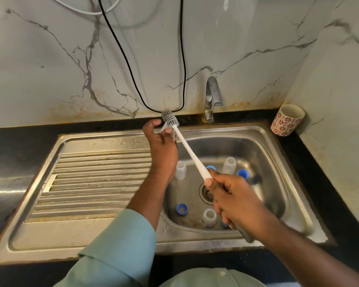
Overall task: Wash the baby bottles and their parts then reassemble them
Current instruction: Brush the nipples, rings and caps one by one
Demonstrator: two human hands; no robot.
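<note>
Gripping brush [187,149] handle w/ right hand [235,200], left hand [161,141] pinching clear part [163,129], bottles [180,169] in sink [278,141].

I count three clear bottles [181,170] and three blue rings [182,209] in the sink [278,141]. I see one brush [187,148], one tap [211,98], one patterned cup [287,120].

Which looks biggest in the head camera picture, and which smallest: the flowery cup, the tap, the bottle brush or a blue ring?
Largest to smallest, as they look:
1. bottle brush, longest by far
2. tap
3. flowery cup, close to the tap, so that order is unsure
4. blue ring, smallest, though nearer the camera
</note>
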